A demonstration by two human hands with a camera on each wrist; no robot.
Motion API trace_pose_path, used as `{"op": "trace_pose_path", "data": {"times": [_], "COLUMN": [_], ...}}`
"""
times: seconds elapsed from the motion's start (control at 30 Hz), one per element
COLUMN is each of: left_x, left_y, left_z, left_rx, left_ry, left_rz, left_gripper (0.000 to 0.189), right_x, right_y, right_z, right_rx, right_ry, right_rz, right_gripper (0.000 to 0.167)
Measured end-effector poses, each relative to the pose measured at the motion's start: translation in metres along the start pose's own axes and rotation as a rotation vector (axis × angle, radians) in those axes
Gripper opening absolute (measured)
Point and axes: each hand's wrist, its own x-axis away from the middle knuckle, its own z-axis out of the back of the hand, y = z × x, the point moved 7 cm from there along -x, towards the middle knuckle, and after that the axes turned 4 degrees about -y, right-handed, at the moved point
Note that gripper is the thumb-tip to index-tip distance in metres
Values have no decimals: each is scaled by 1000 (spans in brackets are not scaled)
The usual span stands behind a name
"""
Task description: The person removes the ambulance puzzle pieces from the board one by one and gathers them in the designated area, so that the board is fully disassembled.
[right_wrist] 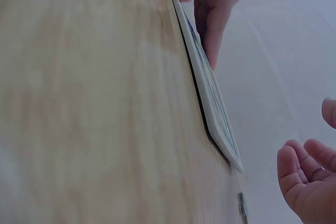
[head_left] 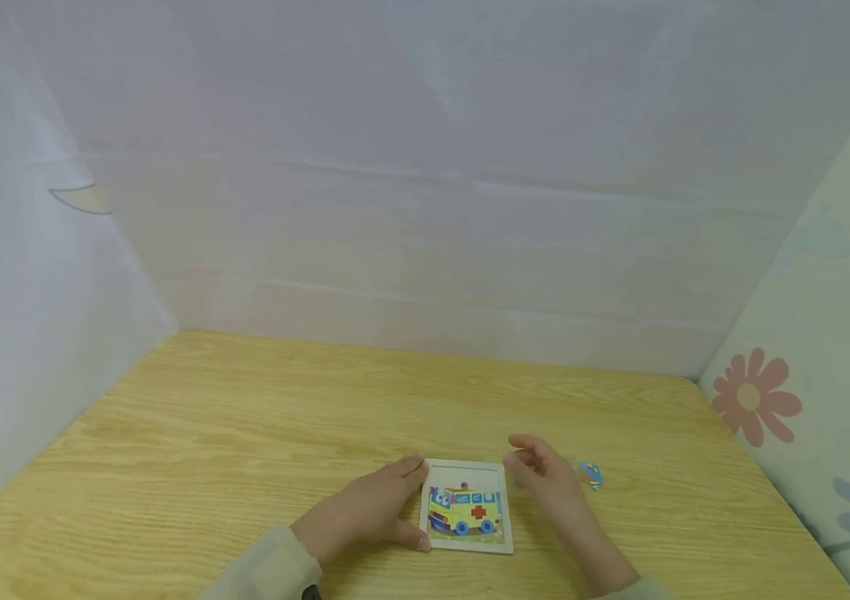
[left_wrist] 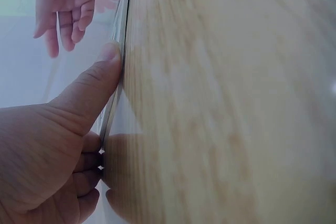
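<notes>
A square picture puzzle in a white frame [head_left: 470, 547] lies on the table, showing a yellow ambulance with a red cross. Its upper part is a bare pale strip. My left hand [head_left: 376, 508] holds the frame along its left side, thumb at the near corner and fingers at the far corner. In the left wrist view, the thumb [left_wrist: 89, 85] lies against the frame's edge. Just beyond the frame's right side, my right hand [head_left: 552, 487] is raised with loosely bent fingers and nothing in them. A small blue puzzle piece [head_left: 590, 475] lies right of that hand.
The wood-grain table [head_left: 282, 417] is enclosed by pale cloth walls [head_left: 425, 208] at the back and both sides. Flower prints [head_left: 749, 397] mark the right wall. In the right wrist view, the loose piece shows edge-on past the frame's corner.
</notes>
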Motion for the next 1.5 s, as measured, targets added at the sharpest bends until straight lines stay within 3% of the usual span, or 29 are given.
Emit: {"op": "trace_pose_path", "data": {"times": [0.2,0.47,0.63,0.8,0.97,1.5], "left_x": [2,1,1,1,1,1], "left_y": [1,1,2,2,2,3], "left_z": [1,2,2,2,2,2], "left_rx": [21,11,4,-2,-3,-34], "left_ry": [-6,11,19,18,13,15], "left_rz": [10,5,-9,-15,-11,-18], "left_gripper": [97,97,97,97,98,97], "right_x": [2,2,3,4,4,-6], "right_y": [-5,-9,-9,-15,-17,-1], "right_z": [-19,-44,-55,-63,-67,-79], "right_rx": [39,119,133,145,192,315], "right_ry": [-94,-307,-378,-407,-412,-426], "right_rz": [29,184,233,317,344,255], "right_gripper": [42,50,54,56,56,56]}}
